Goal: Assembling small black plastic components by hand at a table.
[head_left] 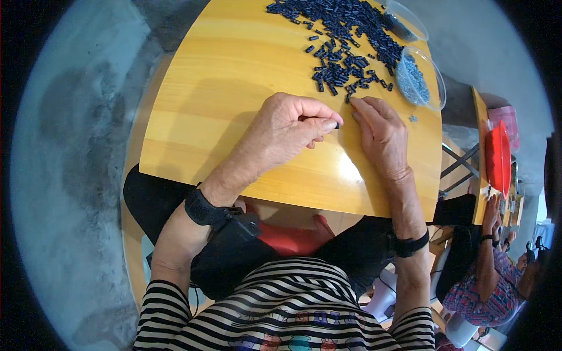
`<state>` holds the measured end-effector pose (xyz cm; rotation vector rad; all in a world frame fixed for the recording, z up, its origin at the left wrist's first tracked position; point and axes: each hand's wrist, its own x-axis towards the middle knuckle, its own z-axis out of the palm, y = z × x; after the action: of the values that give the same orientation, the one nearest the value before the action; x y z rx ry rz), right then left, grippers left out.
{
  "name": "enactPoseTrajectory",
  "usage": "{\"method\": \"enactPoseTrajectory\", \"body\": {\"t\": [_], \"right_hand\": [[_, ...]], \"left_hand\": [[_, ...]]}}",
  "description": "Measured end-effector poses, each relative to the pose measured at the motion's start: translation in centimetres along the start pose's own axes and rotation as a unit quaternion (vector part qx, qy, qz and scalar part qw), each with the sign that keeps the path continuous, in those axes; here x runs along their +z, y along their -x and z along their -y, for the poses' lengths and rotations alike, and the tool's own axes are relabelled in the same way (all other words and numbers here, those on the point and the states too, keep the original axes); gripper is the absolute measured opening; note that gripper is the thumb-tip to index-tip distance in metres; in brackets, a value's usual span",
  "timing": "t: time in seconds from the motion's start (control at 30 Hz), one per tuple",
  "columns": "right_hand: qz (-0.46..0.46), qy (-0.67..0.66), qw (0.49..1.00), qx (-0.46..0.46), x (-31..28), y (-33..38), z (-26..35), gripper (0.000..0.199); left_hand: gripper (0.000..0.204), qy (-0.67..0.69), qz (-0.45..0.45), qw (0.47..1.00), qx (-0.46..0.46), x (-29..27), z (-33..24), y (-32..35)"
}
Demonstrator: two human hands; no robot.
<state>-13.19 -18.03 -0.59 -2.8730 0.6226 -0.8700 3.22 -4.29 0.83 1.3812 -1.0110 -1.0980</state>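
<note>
Between the thumb and forefinger of my left hand (287,126) is a small black cylindrical piece (338,125), only its end showing. My right hand (383,131) rests low over the table with fingers bunched together. Its fingertips are beside a black piece (348,98) at the near edge of a loose pile of small black cylinders (336,67); whether they grip anything is hidden. Right of the pile, a clear plastic tub (439,88) holds many tiny blue-grey parts (413,79). One small grey part (414,119) lies on the tabletop near my right hand.
A yellow wooden table (199,105) spans the space before me. At its far right edge stands a second clear tub (404,23) with dark contents. Farther right are another table with a red basin (497,158) and a person in a patterned top (486,292).
</note>
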Motion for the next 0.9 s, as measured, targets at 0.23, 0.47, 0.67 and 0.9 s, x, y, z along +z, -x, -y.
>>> {"method": "enactPoseTrajectory", "body": {"t": [0.23, 0.47, 0.67, 0.9], "right_hand": [[-0.019, -0.1, 0.991, 0.081, -0.9, 1.6, 0.5, 0.019], [-0.019, -0.13, 0.987, 0.096, -0.5, 0.1, -0.1, 0.014], [-0.014, -0.116, 0.988, 0.098, 0.3, 0.2, -0.5, 0.009], [-0.028, -0.163, 0.972, 0.169, -0.8, 0.8, 0.5, 0.017]], "left_hand": [[0.023, 0.07, 0.025, 0.997, -0.012, 0.6, 0.3, 0.2], [0.025, 0.107, 0.027, 0.994, -0.029, 1.2, 0.5, 0.6], [0.024, 0.116, 0.028, 0.992, -0.036, 1.3, 0.9, 0.4], [0.023, 0.156, 0.03, 0.987, -0.036, 1.6, 1.1, 0.4]]}}
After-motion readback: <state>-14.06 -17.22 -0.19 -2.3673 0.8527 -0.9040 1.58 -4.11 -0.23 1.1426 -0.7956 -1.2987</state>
